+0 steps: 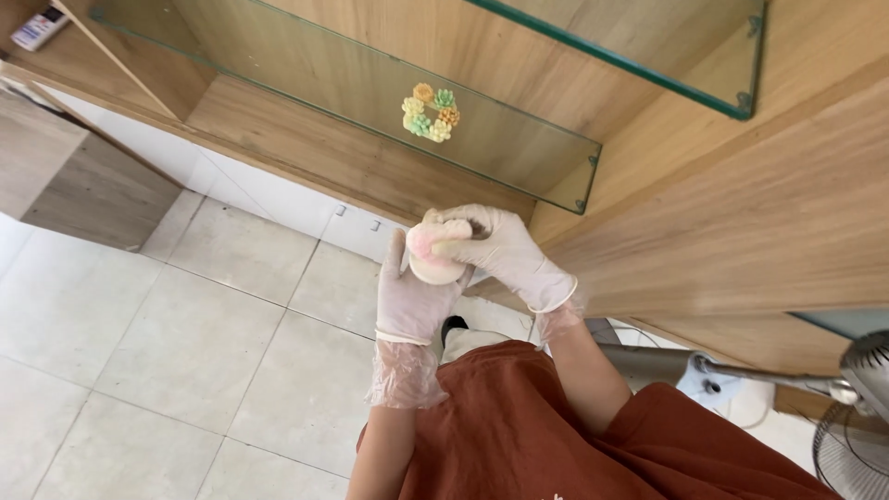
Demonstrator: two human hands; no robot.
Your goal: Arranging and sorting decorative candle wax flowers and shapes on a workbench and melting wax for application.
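Observation:
Both my hands wear thin whitish gloves and meet in front of a wooden shelf unit. My left hand (pixel 407 296) cups a small round cream-coloured object (pixel 433 268) with a pink patch on top, from below and the left. My right hand (pixel 505 248) closes over the same object from the right, its fingers wrapped across the top. On the glass shelf (pixel 352 88) above them sits a little cluster of pastel succulent-like ornaments (pixel 430 112), apart from my hands.
A second glass shelf (pixel 648 56) sits higher at the right. The wooden unit (pixel 741 231) runs along the right. Pale floor tiles (pixel 167 352) spread at the left. A standing fan (pixel 857 407) is at the lower right. A remote control (pixel 37 28) lies top left.

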